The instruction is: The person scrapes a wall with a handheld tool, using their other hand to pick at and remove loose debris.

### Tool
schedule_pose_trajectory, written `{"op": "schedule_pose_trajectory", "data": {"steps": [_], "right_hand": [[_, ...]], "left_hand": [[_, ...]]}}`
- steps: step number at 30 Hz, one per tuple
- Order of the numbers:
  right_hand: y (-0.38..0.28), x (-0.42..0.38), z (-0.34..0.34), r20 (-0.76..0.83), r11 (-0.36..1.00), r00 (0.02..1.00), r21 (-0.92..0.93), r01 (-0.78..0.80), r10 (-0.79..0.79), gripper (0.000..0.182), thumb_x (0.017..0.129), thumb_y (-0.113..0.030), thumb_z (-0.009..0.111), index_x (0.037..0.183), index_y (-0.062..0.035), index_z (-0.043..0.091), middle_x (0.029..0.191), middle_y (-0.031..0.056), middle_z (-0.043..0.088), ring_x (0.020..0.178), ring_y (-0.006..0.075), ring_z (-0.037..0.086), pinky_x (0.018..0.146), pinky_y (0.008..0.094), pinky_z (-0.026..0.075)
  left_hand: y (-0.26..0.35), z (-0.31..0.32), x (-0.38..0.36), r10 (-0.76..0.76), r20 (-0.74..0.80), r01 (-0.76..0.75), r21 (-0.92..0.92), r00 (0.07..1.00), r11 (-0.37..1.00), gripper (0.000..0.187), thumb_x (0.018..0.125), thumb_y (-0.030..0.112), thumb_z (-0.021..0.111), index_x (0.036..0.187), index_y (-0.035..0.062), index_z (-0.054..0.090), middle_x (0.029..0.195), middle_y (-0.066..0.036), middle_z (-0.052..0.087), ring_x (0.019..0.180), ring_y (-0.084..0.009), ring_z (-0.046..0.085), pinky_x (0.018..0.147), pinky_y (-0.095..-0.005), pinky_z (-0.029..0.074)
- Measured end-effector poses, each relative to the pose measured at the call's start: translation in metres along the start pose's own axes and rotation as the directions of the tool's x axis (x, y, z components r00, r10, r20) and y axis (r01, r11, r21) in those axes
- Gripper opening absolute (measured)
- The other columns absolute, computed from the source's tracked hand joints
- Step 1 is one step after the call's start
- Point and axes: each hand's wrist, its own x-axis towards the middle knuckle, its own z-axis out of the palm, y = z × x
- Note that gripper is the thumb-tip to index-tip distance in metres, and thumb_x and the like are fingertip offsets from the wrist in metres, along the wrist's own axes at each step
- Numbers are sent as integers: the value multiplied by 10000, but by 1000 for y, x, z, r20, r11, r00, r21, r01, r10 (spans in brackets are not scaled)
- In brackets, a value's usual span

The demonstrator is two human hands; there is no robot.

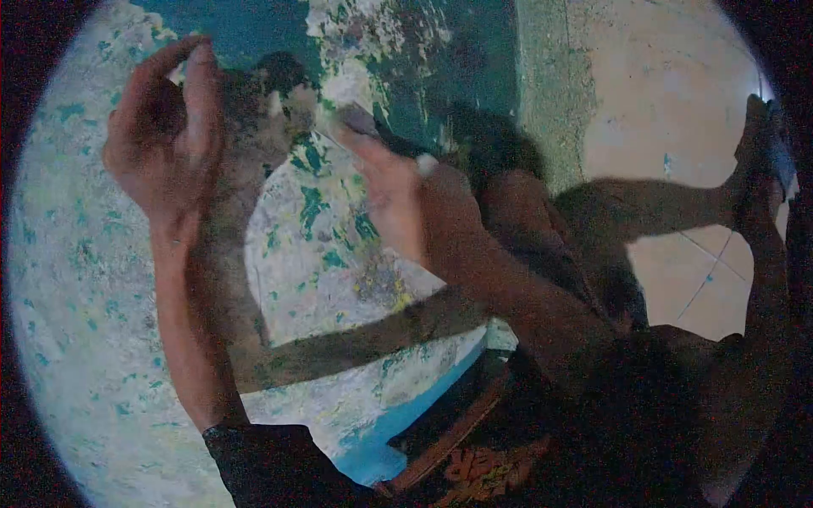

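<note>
My right hand (391, 196) is shut on a small scraper (362, 124). Its flat blade lies against a wall of flaking teal and whitish paint (313, 229), and a pale handle end pokes out behind my fingers. My left hand (165, 135) is raised at the upper left, close to the same wall. Its fingers are curled with thumb and fingertips nearly meeting, and nothing shows in it. A dark sleeve (271, 461) covers my left arm near the bottom edge.
Peeling teal paint (440, 68) covers the wall above the scraper. A plain tan surface (660, 110) fills the upper right, crossed by my dark leg and foot (758, 144). Hand and arm shadows fall across the wall. Dark clothing with orange lettering (483, 470) sits at the bottom.
</note>
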Motion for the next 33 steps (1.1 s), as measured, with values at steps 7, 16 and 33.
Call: {"op": "schedule_pose_trajectory", "data": {"steps": [7, 16, 33], "right_hand": [[12, 10, 12, -79, 990, 991, 78, 114, -108, 593, 964, -95, 542, 1531, -247, 456, 1247, 173, 682, 916, 401, 712, 776, 493, 579], [-12, 1, -4, 84, 971, 996, 234, -49, 30, 490, 1039, -174, 506, 1521, -247, 455, 1241, 200, 674, 1047, 430, 676, 891, 494, 567], [2, -10, 30, -318, 968, 922, 50, 248, -220, 625, 970, -119, 502, 1550, -341, 427, 926, 288, 699, 719, 440, 704, 661, 559, 590]], "left_hand": [[9, 6, -9, -159, -40, 153, -127, 986, 980, 139, 928, 137, 767, 1032, 46, 783, 586, 74, 539, 548, 5, 415, 521, -180, 302], [0, -1, -3, 28, 28, -25, -93, 999, 995, 135, 928, 129, 755, 1028, 41, 779, 611, 68, 572, 562, 0, 443, 532, -181, 329], [-8, -2, 1, 41, 20, -41, -7, 999, 999, 131, 910, 144, 779, 1007, 57, 783, 580, 64, 560, 529, 0, 419, 502, -201, 315]]}}
